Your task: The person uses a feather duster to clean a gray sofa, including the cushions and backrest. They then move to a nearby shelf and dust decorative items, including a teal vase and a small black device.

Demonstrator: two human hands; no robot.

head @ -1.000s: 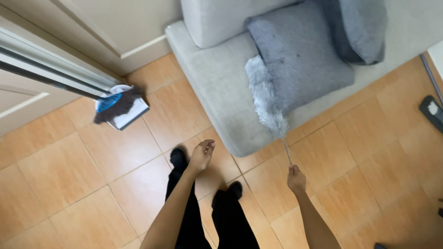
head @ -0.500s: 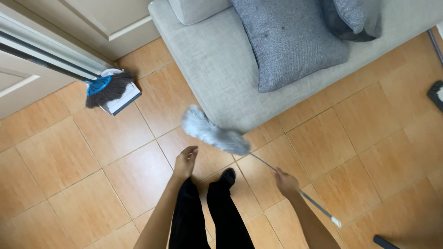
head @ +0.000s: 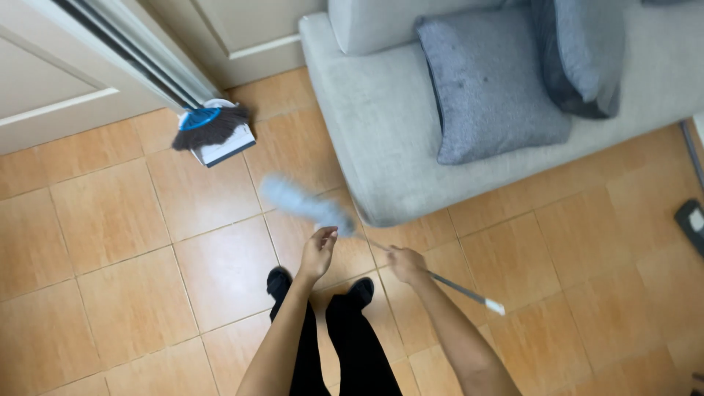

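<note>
Grip of the right hand (head: 405, 262) stays closed on the duster (head: 304, 207), now swung off the sofa (head: 381, 139) toward the open left hand (head: 320, 253).

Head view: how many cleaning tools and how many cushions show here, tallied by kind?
Fluffy pale-blue duster on a thin metal rod, gripped by the right hand: 1
Dark-bristled broom with blue collar: 1
White dustpan under the broom: 1
Grey fabric cushions on the light-grey sofa, one lighter, one darker: 2
Total: 5
The left hand holds nothing.
</note>
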